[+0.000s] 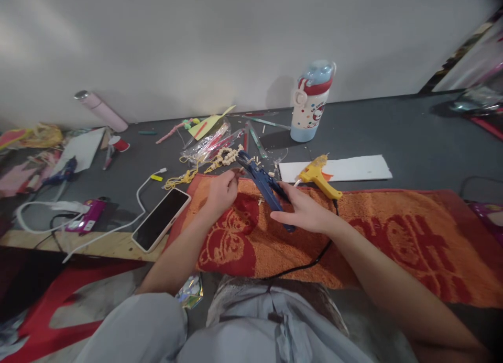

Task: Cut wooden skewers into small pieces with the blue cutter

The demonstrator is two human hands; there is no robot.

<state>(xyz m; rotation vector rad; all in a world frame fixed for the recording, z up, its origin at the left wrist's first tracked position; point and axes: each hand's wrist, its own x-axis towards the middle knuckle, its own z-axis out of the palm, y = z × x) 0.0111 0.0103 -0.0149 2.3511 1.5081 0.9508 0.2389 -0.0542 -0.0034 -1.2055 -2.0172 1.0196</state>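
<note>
Currently, L hand (223, 194) curled closed — contents unclear, R hand (302, 208) part-open — gripping blue plier-like tool (264, 186)

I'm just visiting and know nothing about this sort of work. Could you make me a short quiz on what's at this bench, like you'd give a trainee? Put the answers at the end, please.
1. Multiple choice: what colour is the long tool in the person's right hand?
a) yellow
b) blue
c) white

2. True or false: as the wearer sees it, the pink flask is to the left of the patterned tumbler.

3. Fill in the gap: part of the yellow glue gun lies over a long, flat strip coloured ____.

Key: 1: b, blue. 2: True. 3: white.
</note>
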